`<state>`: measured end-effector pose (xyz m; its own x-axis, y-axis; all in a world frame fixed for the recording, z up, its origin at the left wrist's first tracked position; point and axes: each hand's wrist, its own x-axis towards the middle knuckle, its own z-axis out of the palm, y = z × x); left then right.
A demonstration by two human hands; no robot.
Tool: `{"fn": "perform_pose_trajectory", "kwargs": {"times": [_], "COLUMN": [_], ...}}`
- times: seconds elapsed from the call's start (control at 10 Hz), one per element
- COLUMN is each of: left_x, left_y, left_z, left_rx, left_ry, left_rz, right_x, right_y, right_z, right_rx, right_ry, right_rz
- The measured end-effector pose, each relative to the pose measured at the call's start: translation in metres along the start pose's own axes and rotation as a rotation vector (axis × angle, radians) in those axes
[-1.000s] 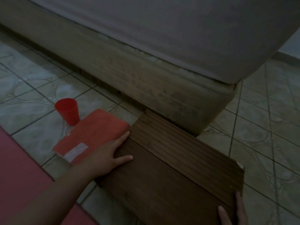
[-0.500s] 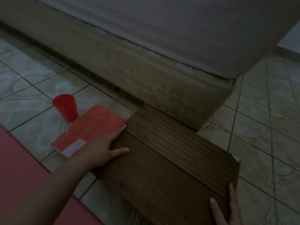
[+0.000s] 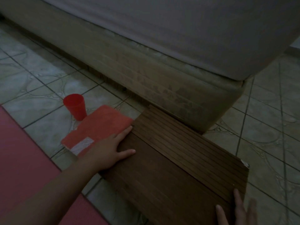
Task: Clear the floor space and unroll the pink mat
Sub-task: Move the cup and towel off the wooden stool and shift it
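A dark brown wooden board with slats along its far half lies on the tiled floor, one corner against the bed base. My left hand rests flat on the board's left edge, fingers spread. My right hand lies with its fingers on the board's near right corner; the lower frame edge cuts it off. The pink mat lies flat along the lower left. A folded orange towel with a white label touches the board's left end. A red plastic cup stands upright just beyond the towel.
A bed with a grey sheet over a worn beige base fills the upper part of the view. Patterned green-grey tiled floor stretches to the right of the bed's corner and to the left behind the cup.
The board has slid slightly toward the bed under both hands. My right hand has spread further onto its near corner. The view has shifted a little.
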<state>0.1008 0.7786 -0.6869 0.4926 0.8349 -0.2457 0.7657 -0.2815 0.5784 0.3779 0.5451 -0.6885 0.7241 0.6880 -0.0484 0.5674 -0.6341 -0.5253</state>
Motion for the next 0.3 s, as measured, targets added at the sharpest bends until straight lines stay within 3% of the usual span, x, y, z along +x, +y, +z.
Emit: {"fn": "perform_pose_trajectory", "kwargs": {"times": [0.1,0.2,0.3], "left_x": [-0.002,-0.011,-0.035], "left_y": [0.006,0.018,0.039], "left_z": [-0.002,0.004,-0.003], "left_rx": [0.068,0.270,0.324], "left_ry": [0.032,0.070,0.045], "left_rz": [-0.020,-0.074,-0.290], "right_x": [0.009,0.004,0.002], "right_y": [0.021,0.015,0.005], "right_z": [0.009,0.011,-0.004], "right_rx": [-0.180,-0.209,-0.254], "right_ry": [0.128,0.030,-0.011], "right_rz": [-0.175,-0.174,-0.088]}}
